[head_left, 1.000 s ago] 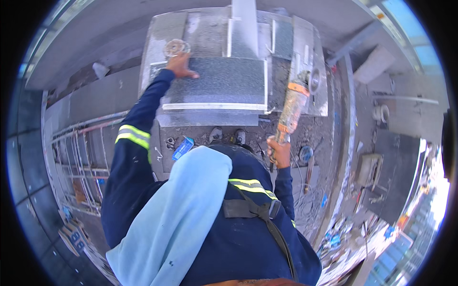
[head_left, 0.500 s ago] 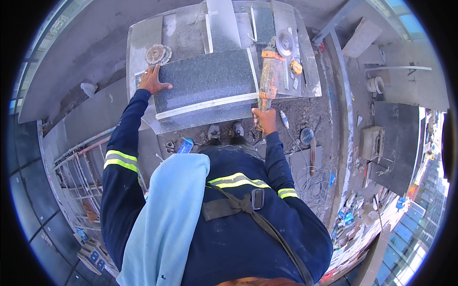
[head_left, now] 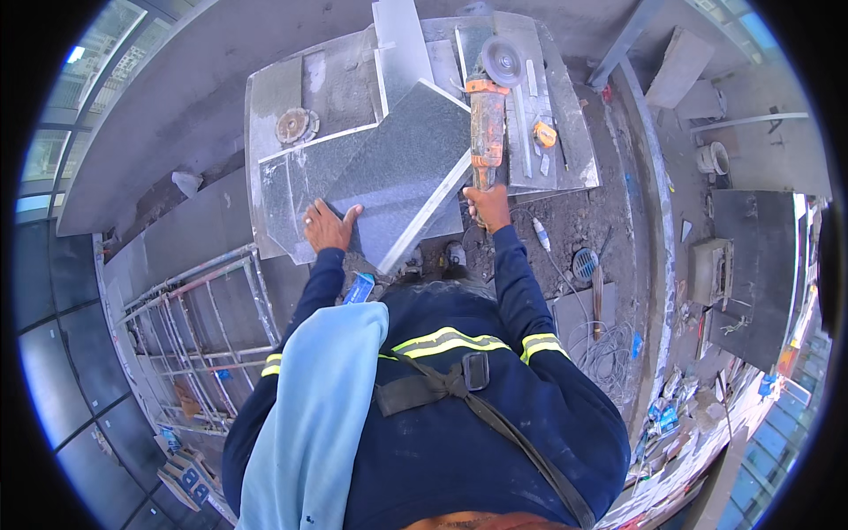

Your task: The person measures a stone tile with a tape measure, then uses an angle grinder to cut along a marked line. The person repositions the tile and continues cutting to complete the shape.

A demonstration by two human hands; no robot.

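My right hand (head_left: 488, 208) grips the rear handle of an orange and grey angle grinder (head_left: 487, 131). The tool points away from me, its grey disc (head_left: 502, 61) at the far end. A dark stone slab (head_left: 397, 159) lies turned at a slant on the worktable, white edging along its right side. The grinder's body is close by the slab's right edge; whether they touch I cannot tell. My left hand (head_left: 329, 226), fingers spread, rests at the slab's lower left edge. Beneath it shows another grey slab (head_left: 300, 181).
A round cutting disc (head_left: 298, 127) lies at the table's left. A yellow tape measure (head_left: 544, 134) and thin strips are to the right. A power cable with a plug (head_left: 541, 233) and coiled wire (head_left: 601, 358) lie on the dusty floor. Metal frames (head_left: 199, 327) stand at left.
The slab has turned from nearly square-on to a slant, uncovering the slab beneath. My left hand has come nearer and to the right. The grinder has shifted slightly in view.
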